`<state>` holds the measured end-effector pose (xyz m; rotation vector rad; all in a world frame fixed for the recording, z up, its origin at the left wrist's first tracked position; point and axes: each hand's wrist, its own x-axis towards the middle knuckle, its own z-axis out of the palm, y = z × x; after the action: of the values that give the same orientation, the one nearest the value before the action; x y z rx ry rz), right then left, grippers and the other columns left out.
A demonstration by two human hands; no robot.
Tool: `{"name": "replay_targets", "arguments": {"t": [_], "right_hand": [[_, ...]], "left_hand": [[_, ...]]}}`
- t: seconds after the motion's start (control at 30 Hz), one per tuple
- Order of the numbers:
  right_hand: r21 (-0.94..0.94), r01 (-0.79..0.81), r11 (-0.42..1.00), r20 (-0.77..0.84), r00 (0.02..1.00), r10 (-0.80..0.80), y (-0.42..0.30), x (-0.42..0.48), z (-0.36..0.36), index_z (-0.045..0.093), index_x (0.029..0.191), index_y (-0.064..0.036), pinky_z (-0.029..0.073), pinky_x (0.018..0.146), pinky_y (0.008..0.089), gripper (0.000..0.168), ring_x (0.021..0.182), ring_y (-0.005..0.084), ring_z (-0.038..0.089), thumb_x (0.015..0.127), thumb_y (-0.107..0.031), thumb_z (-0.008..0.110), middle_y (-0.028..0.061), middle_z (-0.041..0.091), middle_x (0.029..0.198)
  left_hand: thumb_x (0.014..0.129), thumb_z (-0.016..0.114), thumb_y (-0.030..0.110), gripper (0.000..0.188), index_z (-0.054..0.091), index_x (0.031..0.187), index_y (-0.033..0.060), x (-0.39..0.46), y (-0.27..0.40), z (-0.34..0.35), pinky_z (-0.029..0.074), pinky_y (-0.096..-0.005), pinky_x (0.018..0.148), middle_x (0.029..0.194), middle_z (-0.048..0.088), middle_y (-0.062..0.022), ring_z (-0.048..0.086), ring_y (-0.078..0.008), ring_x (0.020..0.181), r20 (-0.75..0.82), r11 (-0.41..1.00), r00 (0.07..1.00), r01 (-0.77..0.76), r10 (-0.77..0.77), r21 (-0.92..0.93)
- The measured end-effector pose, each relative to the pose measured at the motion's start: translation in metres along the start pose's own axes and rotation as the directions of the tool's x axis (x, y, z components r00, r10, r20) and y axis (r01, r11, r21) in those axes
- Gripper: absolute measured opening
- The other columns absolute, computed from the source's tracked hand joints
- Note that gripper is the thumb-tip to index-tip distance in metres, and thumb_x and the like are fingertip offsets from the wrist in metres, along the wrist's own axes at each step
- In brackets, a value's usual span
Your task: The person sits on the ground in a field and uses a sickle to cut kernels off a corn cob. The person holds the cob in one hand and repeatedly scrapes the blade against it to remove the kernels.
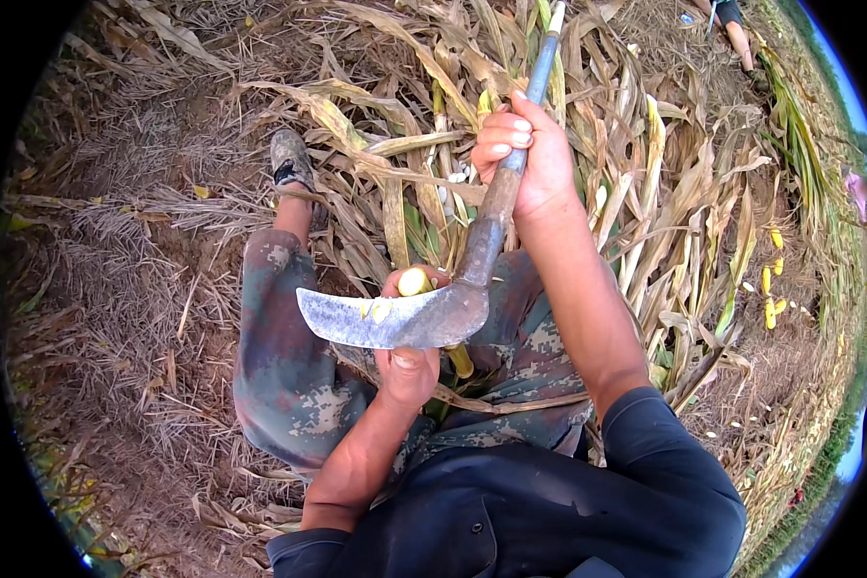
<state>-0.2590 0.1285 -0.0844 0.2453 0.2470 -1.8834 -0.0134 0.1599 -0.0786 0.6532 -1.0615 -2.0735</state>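
Observation:
My right hand [538,162] is wrapped around the long handle [488,231] of a sickle, a wooden-looking shaft with a blue-grey upper part. Its broad, slightly curved steel blade [404,321] points left across my lap, with small yellowish bits stuck on it. Behind the blade, my left hand [408,368] curls around a cut maize stalk [413,282], its pale round end showing above the blade edge. The blade hides most of the left fingers and the stalk. Another yellow-green stalk end [460,360] shows just below the blade's heel.
Dry maize stalks and leaves [643,195] lie in a heap before me, over my legs. Husked yellow cobs [769,289] lie on the ground at right. My shod foot [292,159] rests on straw-covered soil [152,325]. Another person's leg [738,43] shows at top right.

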Motion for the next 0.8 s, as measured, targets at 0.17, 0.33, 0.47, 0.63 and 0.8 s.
{"name": "replay_targets", "arguments": {"t": [0.17, 0.33, 0.47, 0.63, 0.8], "right_hand": [[0.011, -0.012, 1.000, 0.011, 1.000, 0.012, -0.0012, 0.0006, -0.0020, 0.046, 0.080, -0.010, 0.040, 0.049, 0.0256, 0.023, 0.047, 0.0055, 0.042, 0.100, -0.021, 0.050, -0.0070, 0.046, 0.058], [-0.019, 0.010, 1.000, -0.018, 1.000, -0.010, 0.0025, 0.0005, 0.0004, 0.046, 0.081, -0.009, 0.040, 0.049, 0.0255, 0.022, 0.047, 0.0055, 0.042, 0.099, -0.021, 0.050, -0.0071, 0.045, 0.058], [-0.003, -0.011, 1.000, -0.020, 1.000, 0.011, 0.0045, 0.0007, -0.0002, 0.046, 0.082, -0.008, 0.039, 0.049, 0.0255, 0.023, 0.047, 0.0051, 0.041, 0.100, -0.021, 0.050, -0.0073, 0.045, 0.058], [-0.007, -0.015, 1.000, -0.029, 0.999, 0.015, 0.0067, -0.0001, 0.0008, 0.047, 0.082, -0.007, 0.039, 0.049, 0.0253, 0.023, 0.047, 0.0048, 0.041, 0.100, -0.022, 0.049, -0.0078, 0.044, 0.058], [-0.020, -0.015, 1.000, -0.025, 1.000, 0.015, 0.0059, -0.0001, -0.0002, 0.046, 0.082, -0.007, 0.040, 0.049, 0.0253, 0.024, 0.047, 0.0049, 0.041, 0.100, -0.023, 0.049, -0.0078, 0.044, 0.058]], "left_hand": [[0.069, 0.071, 0.074, 0.096, 0.044, 0.123, 0.0004, 0.0000, -0.0004, -0.0005, 0.042, -0.0336, 0.095, 0.116, 0.050, -0.0080, 0.052, -0.0176, 0.109, -0.002, 1.000, 1.000, -0.008, 0.008, -0.015], [0.068, 0.075, 0.072, 0.094, 0.045, 0.122, 0.0004, -0.0005, -0.0005, -0.0026, 0.043, -0.0325, 0.093, 0.114, 0.051, -0.0074, 0.053, -0.0170, 0.106, -0.005, 0.998, 1.000, 0.009, -0.010, -0.056], [0.066, 0.074, 0.073, 0.095, 0.046, 0.121, 0.0008, -0.0003, 0.0008, -0.0040, 0.043, -0.0327, 0.093, 0.113, 0.052, -0.0067, 0.054, -0.0172, 0.105, 0.002, 0.999, 1.000, 0.025, -0.025, -0.047], [0.067, 0.070, 0.077, 0.097, 0.047, 0.122, 0.0009, -0.0006, -0.0019, -0.0088, 0.042, -0.0345, 0.093, 0.113, 0.053, -0.0069, 0.054, -0.0191, 0.105, 0.023, 1.000, 1.000, 0.012, -0.012, -0.001], [0.067, 0.070, 0.076, 0.096, 0.047, 0.121, 0.0008, -0.0005, 0.0000, -0.0067, 0.043, -0.0338, 0.090, 0.112, 0.053, -0.0068, 0.054, -0.0191, 0.102, 0.027, 1.000, 1.000, 0.012, -0.013, 0.007]]}}
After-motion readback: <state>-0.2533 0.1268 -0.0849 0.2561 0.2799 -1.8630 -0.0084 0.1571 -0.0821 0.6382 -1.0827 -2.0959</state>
